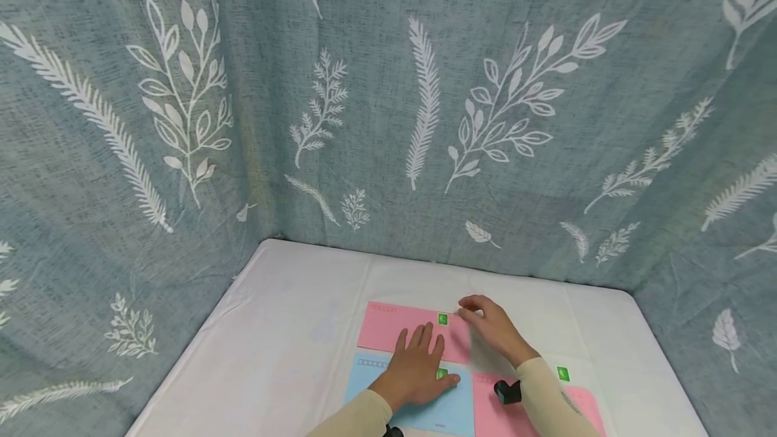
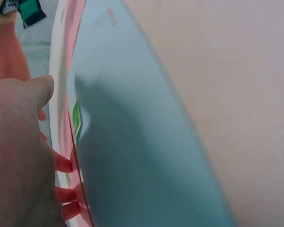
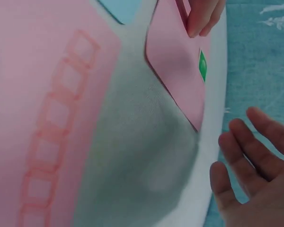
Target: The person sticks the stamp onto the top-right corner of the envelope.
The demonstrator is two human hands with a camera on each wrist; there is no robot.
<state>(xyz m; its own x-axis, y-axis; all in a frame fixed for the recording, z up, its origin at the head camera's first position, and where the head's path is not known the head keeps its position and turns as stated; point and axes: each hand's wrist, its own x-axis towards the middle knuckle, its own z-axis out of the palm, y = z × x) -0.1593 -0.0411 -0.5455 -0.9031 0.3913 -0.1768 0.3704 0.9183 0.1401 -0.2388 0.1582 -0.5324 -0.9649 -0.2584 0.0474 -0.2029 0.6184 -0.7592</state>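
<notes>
My left hand (image 1: 417, 366) lies with spread fingers across two envelopes. Its fingertips rest on a pink envelope (image 1: 388, 329), and the palm is over a blue envelope (image 1: 419, 417) nearer me. A green stamp (image 1: 442, 319) shows at the pink envelope's upper right; another green stamp (image 1: 442, 373) on the blue one is partly covered by the left hand. Just beside the pink envelope's right end hovers my right hand (image 1: 492, 326), fingers loosely bent, nothing between them. In the right wrist view its fingers (image 3: 248, 161) are apart from the envelope's corner.
A second pink envelope (image 1: 494, 417) lies at the right, partly under the right forearm. By its far edge is a green stamp (image 1: 563, 373). The white-covered table (image 1: 291, 329) is bordered by a blue-green leaf-patterned curtain (image 1: 376, 120) at the back and sides.
</notes>
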